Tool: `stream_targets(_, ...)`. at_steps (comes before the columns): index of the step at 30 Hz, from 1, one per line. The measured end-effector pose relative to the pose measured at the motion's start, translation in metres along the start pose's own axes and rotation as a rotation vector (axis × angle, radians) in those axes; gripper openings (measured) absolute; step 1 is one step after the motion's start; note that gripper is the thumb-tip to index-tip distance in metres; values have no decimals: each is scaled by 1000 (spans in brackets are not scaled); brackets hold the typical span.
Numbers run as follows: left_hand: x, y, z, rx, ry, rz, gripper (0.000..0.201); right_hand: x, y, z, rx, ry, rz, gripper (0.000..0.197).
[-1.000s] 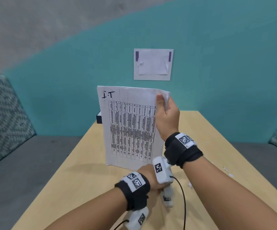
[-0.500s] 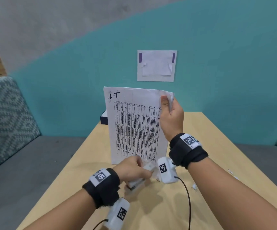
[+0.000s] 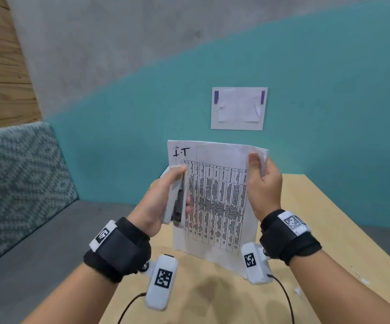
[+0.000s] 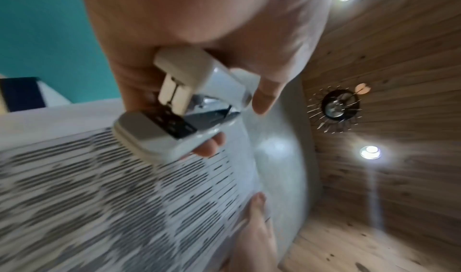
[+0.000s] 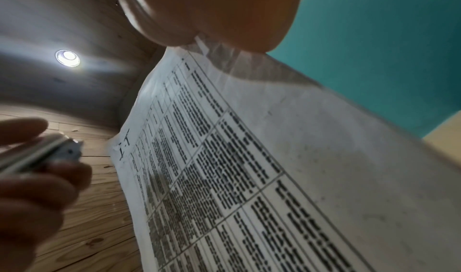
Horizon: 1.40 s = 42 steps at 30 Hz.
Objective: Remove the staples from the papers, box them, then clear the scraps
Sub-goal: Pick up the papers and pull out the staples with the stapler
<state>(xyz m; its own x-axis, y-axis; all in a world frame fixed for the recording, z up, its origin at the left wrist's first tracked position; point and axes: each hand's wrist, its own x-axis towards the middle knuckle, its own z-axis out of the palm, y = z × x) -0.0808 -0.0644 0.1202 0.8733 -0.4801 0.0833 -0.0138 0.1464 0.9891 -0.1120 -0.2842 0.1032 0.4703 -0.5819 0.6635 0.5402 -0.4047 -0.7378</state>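
Note:
My right hand (image 3: 263,181) holds a printed sheaf of papers (image 3: 219,199) upright by its top right corner, thumb on the front; its lower edge rests near the table. The sheet carries a table of text and the handwritten "I.T" at its top left. My left hand (image 3: 163,199) grips a white stapler (image 3: 176,202), lifted beside the papers' left edge with its nose pointing up at the top left corner. In the left wrist view the stapler (image 4: 189,106) lies between my thumb and fingers, close over the papers (image 4: 124,187). A dark blue box (image 4: 21,93) sits behind the sheet, mostly hidden.
The light wooden table (image 3: 317,218) runs forward to a teal wall. Small white paper scraps (image 3: 362,280) lie near its right edge. A white sheet (image 3: 239,108) is taped on the wall. A grey patterned cushion (image 3: 18,178) stands at the left.
My left hand picked the stapler up off the table and raised it to the papers' upper left edge. The right hand kept the papers upright.

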Motion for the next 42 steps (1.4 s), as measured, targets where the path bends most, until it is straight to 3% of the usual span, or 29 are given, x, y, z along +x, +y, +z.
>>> stream_targets(7, 13, 75, 1, -282, 419, 542, 37, -6, -11, -2, -5, -27, -53, 19)
stream_targets(11, 23, 97, 14, -294, 482, 677, 31, -14, -23, 0, -35, -33, -101, 20)
stream_targets(14, 27, 96, 35, -282, 461, 754, 26, -21, -31, 5, -101, -29, -178, 36)
stream_targets(24, 34, 85, 64, -335, 479, 786, 29, -33, -42, 16, -286, -19, -439, 23)
stream_targets(36, 35, 75, 60, -83, 463, 812, 28, -29, -42, 18, -315, 46, -421, 26)
stream_targets(42, 40, 73, 46, 179, 574, 824, 40, -27, -43, 12, -264, 75, -376, 26)
